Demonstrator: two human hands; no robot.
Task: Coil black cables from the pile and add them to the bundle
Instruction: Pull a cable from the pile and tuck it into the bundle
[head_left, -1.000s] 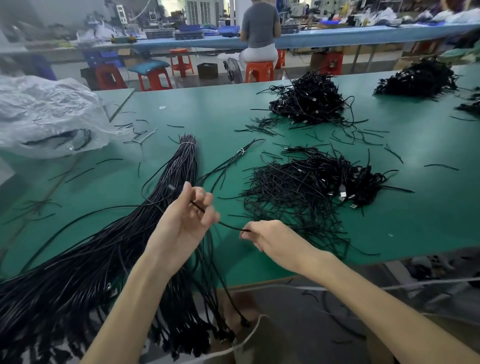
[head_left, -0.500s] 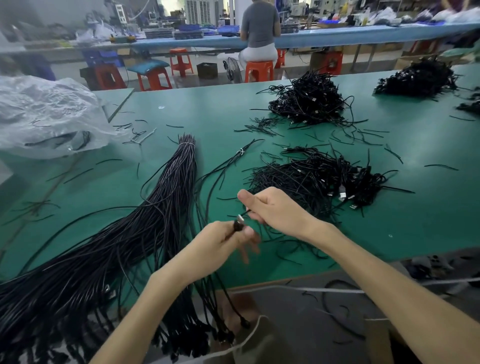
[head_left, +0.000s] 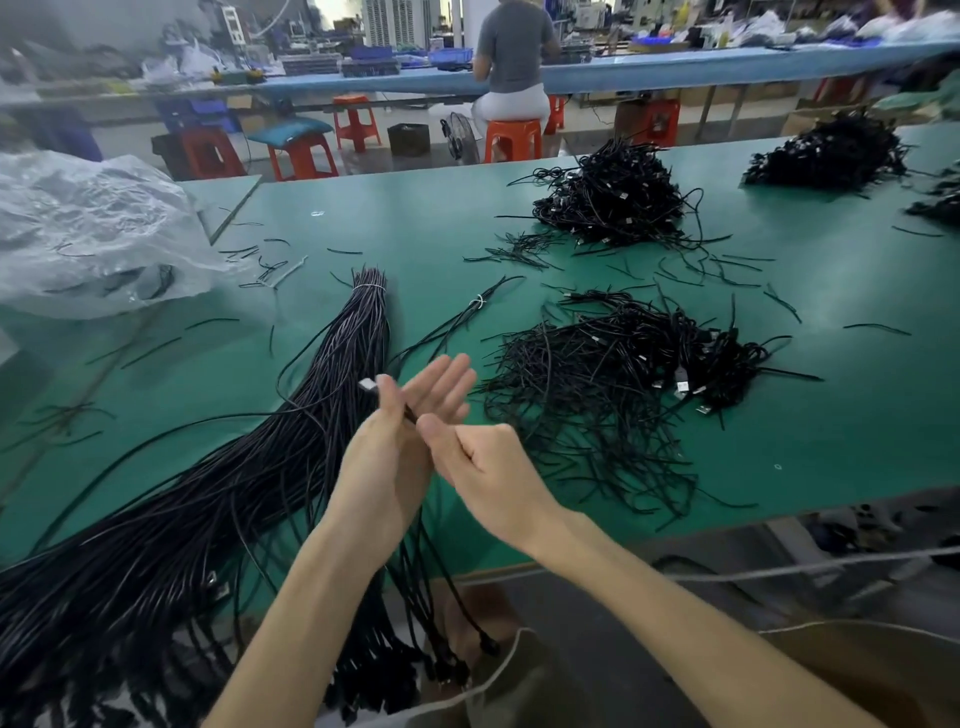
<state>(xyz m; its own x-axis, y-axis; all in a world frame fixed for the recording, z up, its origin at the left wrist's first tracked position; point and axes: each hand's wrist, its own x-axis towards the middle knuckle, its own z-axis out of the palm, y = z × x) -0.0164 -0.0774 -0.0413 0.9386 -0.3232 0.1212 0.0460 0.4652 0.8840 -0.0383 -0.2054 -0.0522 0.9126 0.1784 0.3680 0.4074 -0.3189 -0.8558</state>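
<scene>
Big green table (head_left: 810, 415); the long tied bundle (head_left: 234, 493) sweeps down its left side, the loose pile (head_left: 597, 395) sits right of the hands; between them, left hand (head_left: 389, 467) has its fingers straight and fanned, thumb pinning one black cable (head_left: 410, 414); right hand (head_left: 493, 473) curls tight, thumb on that cable; silver connector (head_left: 368, 384) pokes up past the left thumb.

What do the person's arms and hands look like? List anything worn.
The left hand and right hand are bare: no gloves or rings show. The left forearm and right forearm are bare too, with no sleeves, watch or bracelet in view.
</scene>
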